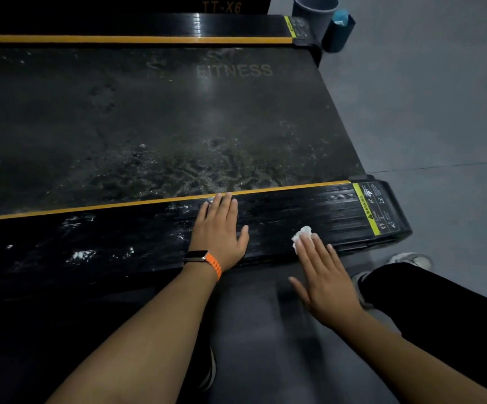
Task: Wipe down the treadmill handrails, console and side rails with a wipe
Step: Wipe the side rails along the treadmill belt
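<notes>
Side rail: your left hand lies flat on it, grip wide, empty; your right hand, grip wide, presses wipe down.

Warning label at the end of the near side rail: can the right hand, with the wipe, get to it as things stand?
Probably yes. The right hand presses the wipe on the near side rail, nothing lies between it and the warning label, and the left hand rests farther away.
</notes>
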{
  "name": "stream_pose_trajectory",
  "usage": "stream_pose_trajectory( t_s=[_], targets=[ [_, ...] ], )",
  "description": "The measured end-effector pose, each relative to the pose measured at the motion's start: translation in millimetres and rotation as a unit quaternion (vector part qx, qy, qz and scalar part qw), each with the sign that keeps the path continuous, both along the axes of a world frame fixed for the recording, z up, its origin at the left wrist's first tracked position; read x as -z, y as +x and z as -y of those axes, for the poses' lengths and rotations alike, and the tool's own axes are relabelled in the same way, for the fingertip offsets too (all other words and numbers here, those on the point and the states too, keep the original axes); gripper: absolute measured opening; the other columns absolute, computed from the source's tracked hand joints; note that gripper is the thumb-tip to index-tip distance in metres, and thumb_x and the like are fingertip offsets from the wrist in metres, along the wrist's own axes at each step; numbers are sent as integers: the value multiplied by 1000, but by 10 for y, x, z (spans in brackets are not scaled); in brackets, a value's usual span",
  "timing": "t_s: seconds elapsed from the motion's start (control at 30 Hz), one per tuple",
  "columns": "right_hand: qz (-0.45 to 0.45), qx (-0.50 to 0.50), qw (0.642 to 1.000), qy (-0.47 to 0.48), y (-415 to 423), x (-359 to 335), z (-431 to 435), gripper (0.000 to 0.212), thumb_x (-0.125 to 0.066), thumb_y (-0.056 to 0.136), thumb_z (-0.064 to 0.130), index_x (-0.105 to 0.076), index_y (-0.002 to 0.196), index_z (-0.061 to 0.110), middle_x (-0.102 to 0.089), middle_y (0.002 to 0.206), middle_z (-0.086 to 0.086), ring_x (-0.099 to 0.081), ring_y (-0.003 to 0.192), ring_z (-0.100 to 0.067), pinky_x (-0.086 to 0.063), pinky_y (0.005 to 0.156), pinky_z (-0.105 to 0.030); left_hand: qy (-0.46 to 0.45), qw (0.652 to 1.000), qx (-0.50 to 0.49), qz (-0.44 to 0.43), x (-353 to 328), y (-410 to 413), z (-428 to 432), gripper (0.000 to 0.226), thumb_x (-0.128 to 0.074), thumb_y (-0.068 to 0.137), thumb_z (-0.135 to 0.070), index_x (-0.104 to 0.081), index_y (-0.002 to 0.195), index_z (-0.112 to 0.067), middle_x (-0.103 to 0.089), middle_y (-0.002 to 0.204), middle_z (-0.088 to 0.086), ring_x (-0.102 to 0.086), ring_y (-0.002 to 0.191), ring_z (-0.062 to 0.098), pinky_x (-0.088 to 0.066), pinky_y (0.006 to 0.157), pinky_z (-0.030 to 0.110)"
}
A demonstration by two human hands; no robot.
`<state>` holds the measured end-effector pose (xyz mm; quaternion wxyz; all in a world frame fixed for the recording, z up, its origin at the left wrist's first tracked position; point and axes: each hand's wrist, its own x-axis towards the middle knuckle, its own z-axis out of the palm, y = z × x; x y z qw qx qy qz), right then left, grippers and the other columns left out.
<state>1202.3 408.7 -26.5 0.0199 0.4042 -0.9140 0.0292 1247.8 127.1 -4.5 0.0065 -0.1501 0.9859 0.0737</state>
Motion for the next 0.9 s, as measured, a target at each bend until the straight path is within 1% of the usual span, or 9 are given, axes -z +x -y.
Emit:
stream_pose_trajectory(
  t_s=[0.1,0.2,0.3,0.4,0.53,0.63,0.7,0.8,0.9],
  targets=[
    [11,-21,1000,-14,220,28,331,80,-42,103,56,-30,162,3,-17,172,-17,-13,160,-36,-20,126,-52,0,1000,-2,0,-7,-3,-3,78,-24,96,-54,-35,158,-9,-31,166,9,-22,156,25,-19,127,48],
    [28,-82,996,-12,365,2,651,80,-37,106,58,-25,164,5,-15,173,-16,-11,161,-33,-17,126,-50,3,1000,-1,3,-16,8,10,77,-24,97,-54,-33,159,-9,-28,167,7,-19,157,24,-16,127,46],
    [51,-105,993,-20,288,-40,613,75,-37,108,55,-26,164,7,-13,174,-12,-7,162,-27,-16,127,-47,15,1000,-2,6,-10,25,33,72,-26,101,-52,-30,160,-11,-25,169,5,-15,158,21,-13,128,44],
    [35,-144,989,19,109,-69,362,74,-33,109,55,-20,166,9,-9,175,-9,-5,162,-25,-17,128,-46,29,999,-17,9,-44,69,53,66,-32,106,-48,-31,160,-12,-24,169,3,-14,158,19,-11,128,43],
    [17,-87,996,20,-16,-80,149,72,-35,109,53,-26,164,9,-17,174,-8,-12,161,-26,-29,123,-50,27,999,-33,16,-93,241,287,64,-31,107,-47,-30,160,-11,-25,169,4,-16,157,20,-12,128,43],
    [21,-53,998,-2,132,-35,324,75,-34,108,56,-29,163,4,-20,172,-15,-15,160,-31,-26,125,-50,27,998,-57,13,-115,361,433,63,-33,107,-45,-30,160,-11,-25,169,4,-16,157,20,-11,129,42],
    [26,-67,997,-15,250,-22,628,78,-30,108,59,-30,162,3,-22,171,-17,-16,160,-33,-22,127,-49,27,998,-64,-1,-104,391,428,63,-31,106,-45,-34,158,-10,-30,167,6,-20,156,20,-12,128,43],
    [30,-107,994,-1,297,-38,1004,80,-23,108,63,-26,164,5,-20,172,-15,-13,161,-30,-23,128,-49,27,997,-68,-29,-71,394,398,70,-24,99,-48,-44,153,-7,-39,162,9,-28,154,24,-20,127,46],
    [9,-122,992,2,119,-56,914,76,-30,107,60,-29,164,9,-22,172,-11,-17,160,-26,-30,125,-49,28,997,-67,-34,-64,382,401,71,-24,98,-48,-45,152,-7,-40,161,10,-29,153,25,-21,126,47]
  ],
)
